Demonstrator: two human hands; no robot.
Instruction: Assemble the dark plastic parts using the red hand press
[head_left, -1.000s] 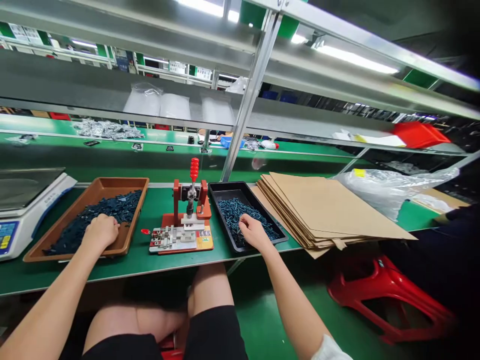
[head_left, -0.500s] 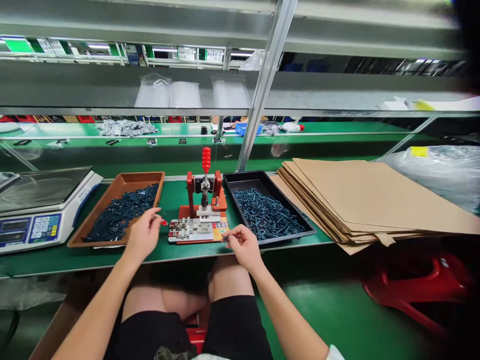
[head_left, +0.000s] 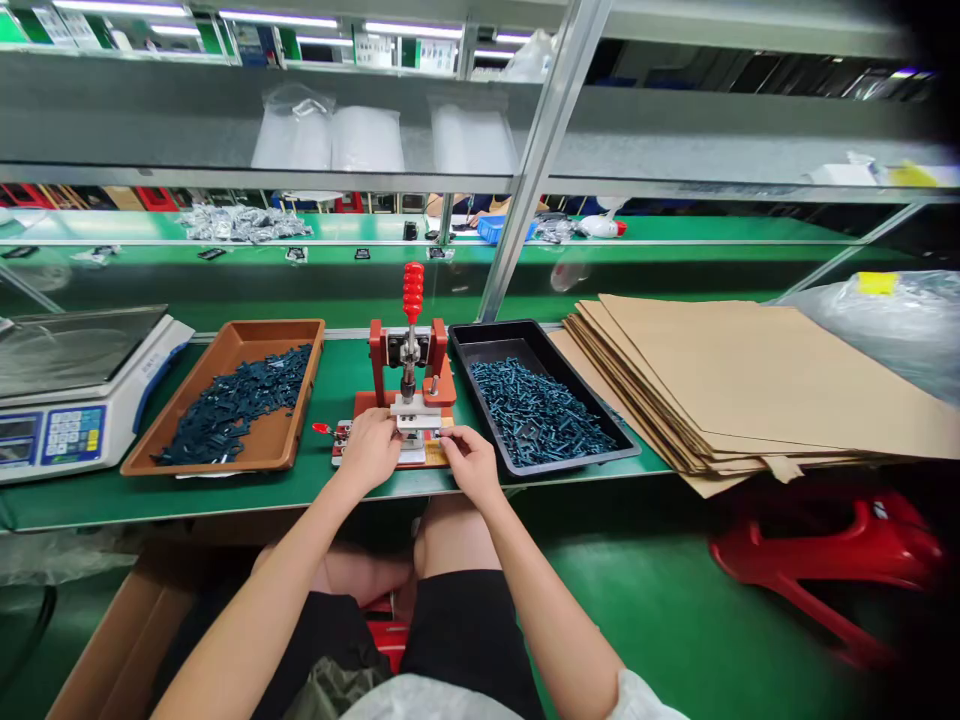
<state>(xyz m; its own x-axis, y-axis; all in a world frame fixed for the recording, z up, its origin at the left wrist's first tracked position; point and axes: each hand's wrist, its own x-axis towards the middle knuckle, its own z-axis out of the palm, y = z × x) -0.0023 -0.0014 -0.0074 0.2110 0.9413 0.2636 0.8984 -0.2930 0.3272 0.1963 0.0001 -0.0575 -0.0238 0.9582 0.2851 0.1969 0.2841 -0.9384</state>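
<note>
At the lower middle of the frame, the left hand [head_left: 373,447] rests with curled fingers on the base plate of the press [head_left: 435,385]; the right hand [head_left: 469,462] is just beside it, fingertips touching the plate's right front corner; whether either hand pinches a small part I cannot tell, since the fingers cover what lies under them. The press stands upright at the centre of the green surface [head_left: 341,375], its red handle [head_left: 413,290] pointing straight up, clear of both hands; a small red lever [head_left: 322,428] sticks out at the plate's left. Left of the press lies a brown tray [head_left: 225,465] with a strip of dark flat parts; right of it, close against the press, a black tray [head_left: 480,335] heaped with dark blue screw-like pieces. Further right a fanned stack of cardboard [head_left: 750,390] overhangs the surface edge; a clear bag [head_left: 885,330] lies at the far right; a scale [head_left: 67,400] sits at the far left; a red stool [head_left: 825,560] lies tipped on the floor, lower right.
</note>
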